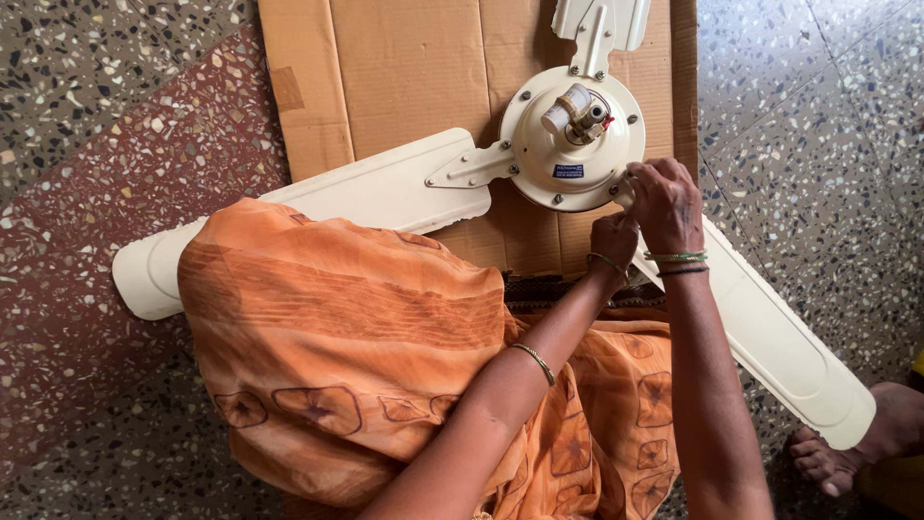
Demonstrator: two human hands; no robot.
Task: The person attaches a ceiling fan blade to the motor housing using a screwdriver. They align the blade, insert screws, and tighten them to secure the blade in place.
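We work at a cream ceiling fan [568, 144] that lies upturned on a flattened cardboard sheet [385, 67], which keeps its painted metal off the hard floor. Our right hand [664, 197] rests curled over the rim of the round motor housing [539, 154], right where the lower right blade [770, 337] joins it, fingers bent down onto the joint as if pinching something small; what sits under the fingertips is hidden, so we cannot tell whether they grip a screw or only press. Our left hand [613, 241] is tucked just below and touching the same spot, closed into a loose fist against the blade root, seemingly steadying it. The housing is smooth and glossy, ringed with small screw heads, and a short metal shaft [577, 111] with a wire end stands from its centre. The left blade [289, 217] reaches out long and flat with a rounded tip, held by a pressed bracket [467, 166]; a third blade [602, 19] runs off the top edge. Orange patterned cloth [337, 337] covers our knees, thin and softly creased. Green and dark bangles [676, 260] circle the right wrist. Beyond lies speckled terrazzo floor [808, 116], and another person's bare foot [857, 448] shows at the lower right.
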